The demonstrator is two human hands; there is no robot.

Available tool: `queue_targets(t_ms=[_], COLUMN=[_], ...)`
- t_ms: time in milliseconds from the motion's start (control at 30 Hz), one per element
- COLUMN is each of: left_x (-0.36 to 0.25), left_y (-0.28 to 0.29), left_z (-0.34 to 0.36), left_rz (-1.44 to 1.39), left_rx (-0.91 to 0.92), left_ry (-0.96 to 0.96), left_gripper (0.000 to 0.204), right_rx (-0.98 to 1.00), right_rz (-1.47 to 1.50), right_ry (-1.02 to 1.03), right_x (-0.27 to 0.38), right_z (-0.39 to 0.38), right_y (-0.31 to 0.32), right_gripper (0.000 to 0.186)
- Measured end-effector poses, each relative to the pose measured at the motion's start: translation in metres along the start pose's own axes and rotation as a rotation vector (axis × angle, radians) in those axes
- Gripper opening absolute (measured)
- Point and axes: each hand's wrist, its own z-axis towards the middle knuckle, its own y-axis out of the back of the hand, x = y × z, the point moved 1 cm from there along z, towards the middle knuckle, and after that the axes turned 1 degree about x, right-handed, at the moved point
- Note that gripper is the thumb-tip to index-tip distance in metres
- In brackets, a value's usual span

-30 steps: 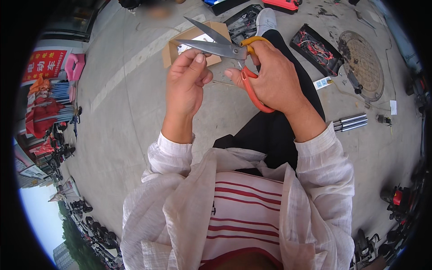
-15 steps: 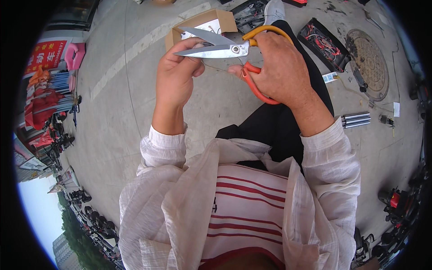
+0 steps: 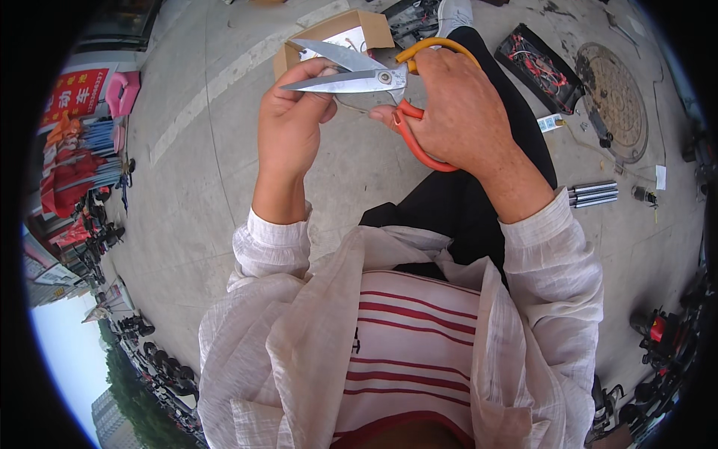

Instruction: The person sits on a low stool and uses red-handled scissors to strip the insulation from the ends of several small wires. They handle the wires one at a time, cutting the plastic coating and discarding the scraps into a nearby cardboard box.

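My right hand (image 3: 467, 105) grips a large pair of scissors (image 3: 351, 81) by its handles, one loop yellow-orange and the other red. The steel blades stand apart and point left, crossing in front of my left fingertips. My left hand (image 3: 292, 120) is closed in a pinch on a thin wire (image 3: 351, 107), which trails right from the fingers under the lower blade toward my right thumb. The blades hide the pinched end, so whether they touch the wire I cannot tell.
Beyond the blades sits an open cardboard box (image 3: 378, 30). At the right are a black tray of red wires (image 3: 550, 63), a manhole cover (image 3: 615, 101) and several metal tubes (image 3: 594, 194) on the concrete. My black-trousered leg (image 3: 516, 90) stretches ahead. Parked vehicles (image 3: 153, 367) line the left.
The scissors and my right hand have shifted slightly left, bringing the blades further across my left fingers. Both hands keep their hold, and the blades are still apart.
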Motion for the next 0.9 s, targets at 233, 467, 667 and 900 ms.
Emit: queue_targets(t_ms=[233, 467, 667, 900], left_x=[0.0, 0.001, 0.002, 0.004], left_y=[-0.004, -0.008, -0.011, -0.011], left_z=[0.001, 0.001, 0.0, 0.0], left_rz=[0.004, 0.003, -0.007, -0.066], left_rx=[-0.033, -0.06, -0.078, -0.066], left_ry=[0.035, 0.027, 0.024, 0.039], left_gripper=[0.019, 0.019, 0.02, 0.024], right_rx=[0.021, 0.061, 0.132, 0.143], right_rz=[-0.025, -0.028, 0.007, 0.049], right_ry=[0.002, -0.019, -0.089, -0.134], right_x=[-0.002, -0.002, -0.001, -0.001], right_z=[-0.002, -0.002, -0.003, -0.006], right_y=[-0.001, -0.001, 0.001, 0.002], right_gripper=[0.076, 0.076, 0.072, 0.072])
